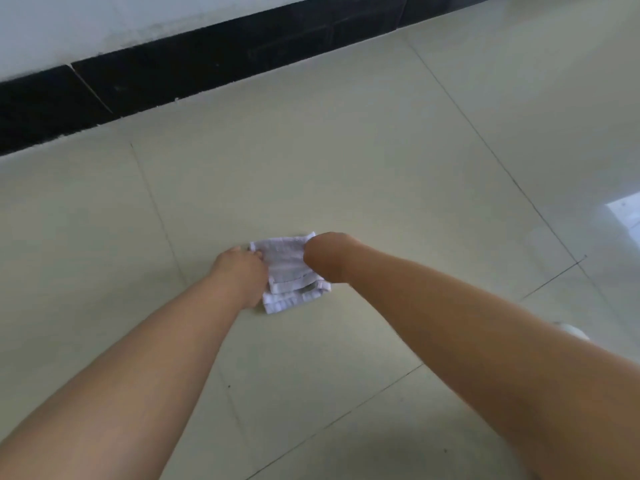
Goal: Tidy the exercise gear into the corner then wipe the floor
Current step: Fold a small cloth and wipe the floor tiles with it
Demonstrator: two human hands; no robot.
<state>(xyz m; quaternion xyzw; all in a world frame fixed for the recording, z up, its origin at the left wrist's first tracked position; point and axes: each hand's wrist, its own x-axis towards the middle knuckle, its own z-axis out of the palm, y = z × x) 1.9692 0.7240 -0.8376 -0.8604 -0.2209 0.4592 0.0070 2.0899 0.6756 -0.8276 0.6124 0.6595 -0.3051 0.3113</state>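
The cloth is white with thin woven lines across it and a faint pink edge. Around the cloth, the floor is pale cream, cut into big squares by thin dark lines. Far behind the cloth runs a black strip, and above that the wall is white.

Folded white cloth lies on tiled floor.
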